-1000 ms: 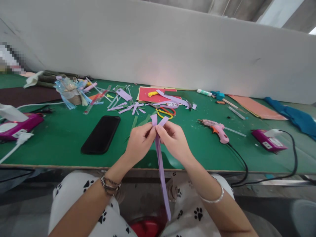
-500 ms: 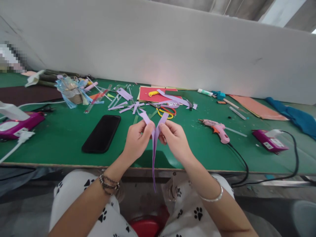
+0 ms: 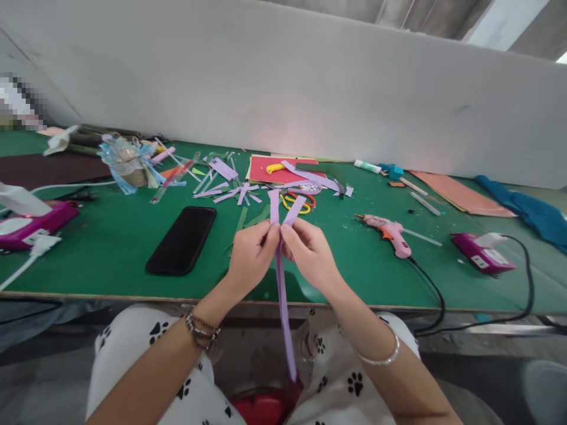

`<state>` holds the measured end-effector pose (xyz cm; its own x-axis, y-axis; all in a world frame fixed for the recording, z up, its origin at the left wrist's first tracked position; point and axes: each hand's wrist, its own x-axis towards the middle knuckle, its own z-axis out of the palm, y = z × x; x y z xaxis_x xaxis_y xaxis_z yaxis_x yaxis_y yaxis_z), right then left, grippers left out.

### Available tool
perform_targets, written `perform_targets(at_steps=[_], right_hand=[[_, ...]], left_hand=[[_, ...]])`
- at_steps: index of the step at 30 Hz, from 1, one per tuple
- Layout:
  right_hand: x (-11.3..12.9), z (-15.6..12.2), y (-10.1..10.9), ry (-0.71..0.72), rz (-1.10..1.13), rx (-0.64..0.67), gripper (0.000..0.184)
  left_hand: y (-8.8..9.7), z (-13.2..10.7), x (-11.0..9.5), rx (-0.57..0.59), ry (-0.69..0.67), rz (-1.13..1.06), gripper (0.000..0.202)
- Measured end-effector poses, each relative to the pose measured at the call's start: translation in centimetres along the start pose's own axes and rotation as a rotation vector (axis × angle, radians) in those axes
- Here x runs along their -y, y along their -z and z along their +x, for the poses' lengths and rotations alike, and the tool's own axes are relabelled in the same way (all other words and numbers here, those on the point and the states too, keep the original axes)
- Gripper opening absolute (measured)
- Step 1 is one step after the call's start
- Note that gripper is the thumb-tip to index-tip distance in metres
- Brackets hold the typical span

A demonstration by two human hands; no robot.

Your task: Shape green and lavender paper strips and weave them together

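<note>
Both hands meet over the front edge of the green table (image 3: 110, 248). My left hand (image 3: 252, 254) and my right hand (image 3: 310, 251) each pinch a long lilac paper strip (image 3: 283, 307). Two short ends of the strip stick up above my fingers, side by side. The long tail hangs straight down between my knees. A beaded bracelet sits on my left wrist and a thin bangle on my right.
A black phone (image 3: 182, 239) lies left of my hands. Scissors (image 3: 297, 200), red card (image 3: 274, 169) and several lilac scraps lie behind them. A pink glue gun (image 3: 390, 231) with its cord lies to the right; magenta boxes (image 3: 481, 251) stand at both sides.
The two upper ends, spread apart half a second ago, are drawn together again. The hanging tail has lengthened downward and my fingers have closed in on the strip.
</note>
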<state>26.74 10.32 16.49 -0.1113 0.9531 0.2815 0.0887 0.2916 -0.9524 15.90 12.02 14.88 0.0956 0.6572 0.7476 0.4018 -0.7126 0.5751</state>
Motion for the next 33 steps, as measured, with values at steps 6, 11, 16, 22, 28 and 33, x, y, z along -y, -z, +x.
perform_targets(at_steps=[6,11,16,22,28,33], right_hand=[[-0.2,0.2,-0.2,-0.057,0.006,0.013,0.024],[-0.9,0.4,-0.4,-0.143,-0.007,0.007,0.026],[-0.7,0.6,-0.1,-0.088,0.091,-0.056,0.029],[-0.6,0.9,0.4,-0.099,0.105,-0.082,0.031],[-0.8,0.7,0.0,-0.057,0.051,0.027,0.025],[-1.1,0.8,0.0,-0.110,0.015,0.062,0.027]], left_hand=[[-0.1,-0.1,-0.3,-0.065,0.113,-0.076,0.033],[0.8,0.4,0.1,-0.133,0.250,-0.067,0.033],[0.7,0.5,0.5,0.148,0.282,-0.115,0.031],[0.0,0.2,0.8,0.162,0.064,0.006,0.036],[-0.1,0.1,1.0,0.097,0.022,0.030,0.043],[-0.3,-0.1,0.9,0.058,0.178,-0.018,0.045]])
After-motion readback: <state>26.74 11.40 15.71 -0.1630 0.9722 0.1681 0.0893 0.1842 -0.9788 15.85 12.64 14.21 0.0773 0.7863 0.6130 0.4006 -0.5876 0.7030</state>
